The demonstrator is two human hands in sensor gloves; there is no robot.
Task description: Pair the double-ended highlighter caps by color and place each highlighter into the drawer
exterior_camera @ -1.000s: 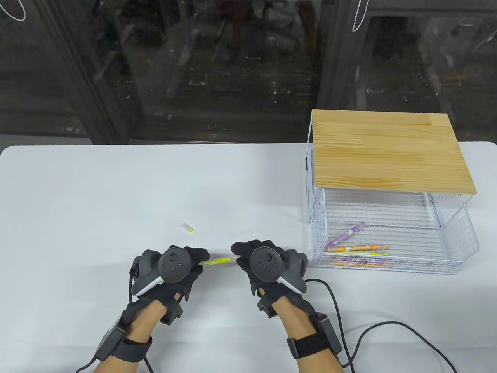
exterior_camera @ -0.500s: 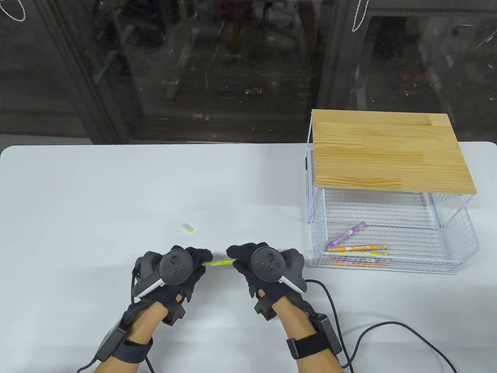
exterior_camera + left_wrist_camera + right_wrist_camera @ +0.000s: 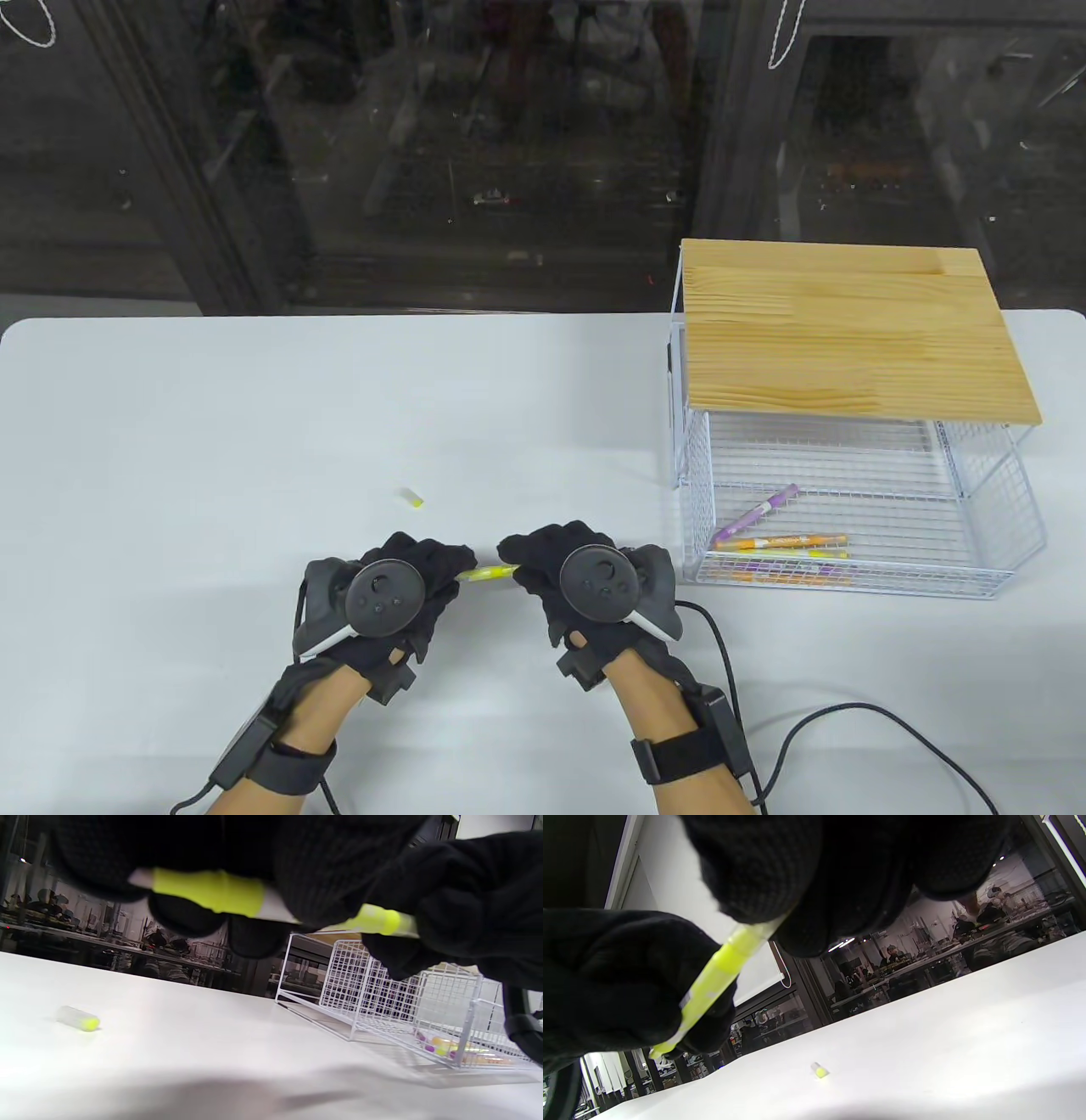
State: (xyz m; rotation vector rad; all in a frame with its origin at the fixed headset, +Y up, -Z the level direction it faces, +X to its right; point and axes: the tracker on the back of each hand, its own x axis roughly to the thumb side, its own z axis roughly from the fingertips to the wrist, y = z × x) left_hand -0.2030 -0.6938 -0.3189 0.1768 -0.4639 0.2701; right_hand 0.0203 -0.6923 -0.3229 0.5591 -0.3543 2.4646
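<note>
Table: white top [image 3: 254, 407], carrying everything listed below.
Drawer unit: white wire frame under a wooden top [image 3: 857, 331], at the table's right; its wire drawer [image 3: 857, 577] is pulled out toward the person.
Drawer contents: a purple highlighter [image 3: 755, 514] lying on a diagonal, an orange highlighter [image 3: 793, 541] lying roughly left-right, and at least one more along the front wall, too crowded to sort apart.
Left hand: [image 3: 407, 586] near the front edge, fingers curled round the left end of the yellow highlighter; in the left wrist view the fingers [image 3: 254, 938] wrap its barrel from above.
Right hand: [image 3: 564, 577] just right of the left hand, fingers closed on the highlighter's other end; what sits inside the grip is hidden.
Yellow highlighter: [image 3: 485, 574] held above the table between the two hands, well left of the drawer; long axis about level, running left-right, only a short stretch of barrel showing between the gloves.
Loose cap: [image 3: 412, 497] clear with a yellow end, lying alone on the table beyond the left hand, touched by nothing.
</note>
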